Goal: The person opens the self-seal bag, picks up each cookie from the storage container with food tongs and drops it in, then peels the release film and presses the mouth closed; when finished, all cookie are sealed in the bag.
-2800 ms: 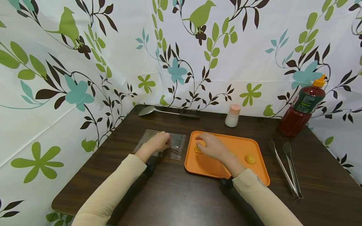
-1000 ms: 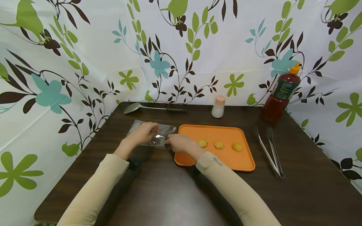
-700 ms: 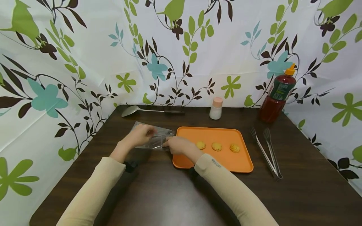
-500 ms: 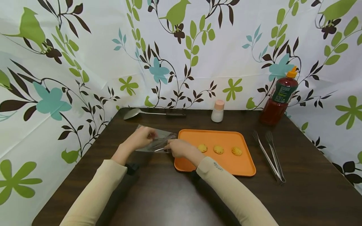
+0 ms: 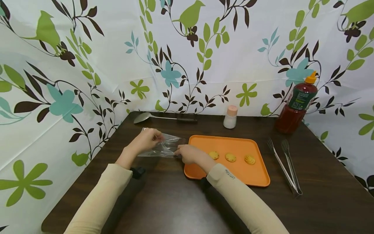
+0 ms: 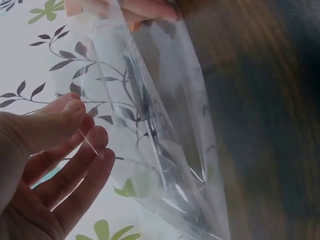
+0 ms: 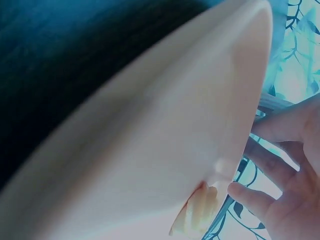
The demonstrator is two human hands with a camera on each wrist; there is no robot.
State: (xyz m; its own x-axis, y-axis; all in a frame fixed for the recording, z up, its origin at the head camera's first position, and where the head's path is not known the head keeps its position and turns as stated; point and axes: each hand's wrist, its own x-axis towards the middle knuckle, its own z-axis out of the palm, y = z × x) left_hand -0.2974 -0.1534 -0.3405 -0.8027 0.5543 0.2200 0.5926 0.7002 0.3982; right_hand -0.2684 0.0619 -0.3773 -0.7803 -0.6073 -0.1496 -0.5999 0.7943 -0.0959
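A clear plastic bag [image 5: 165,148] stretches between the two hands on the dark table. My left hand [image 5: 149,139] pinches its upper edge between thumb and fingers; the left wrist view shows the thin film [image 6: 175,115] between the fingertips, with folds running down it. At the bag's other end my right hand [image 5: 191,153] grips the film with bent fingers, over the left part of an orange tray [image 5: 201,138]. In the right wrist view a ridged cookie [image 7: 197,212] lies close to those fingers. The tray carries three yellow cookies [image 5: 230,157] in a row right of the hand.
Metal tongs [image 5: 287,169] lie right of the tray. A red sauce bottle [image 5: 296,107] stands at the back right, and a pink-capped shaker [image 5: 230,117] behind the tray. Along the back edge lies a long-handled spoon [image 5: 163,117]. A patterned cloth [image 5: 190,65] hangs behind.
The right hand has moved left from over the leftmost cookie to the bag's right end. The bag, flat before, is now drawn up and creased between the hands. The left hand stays at it.
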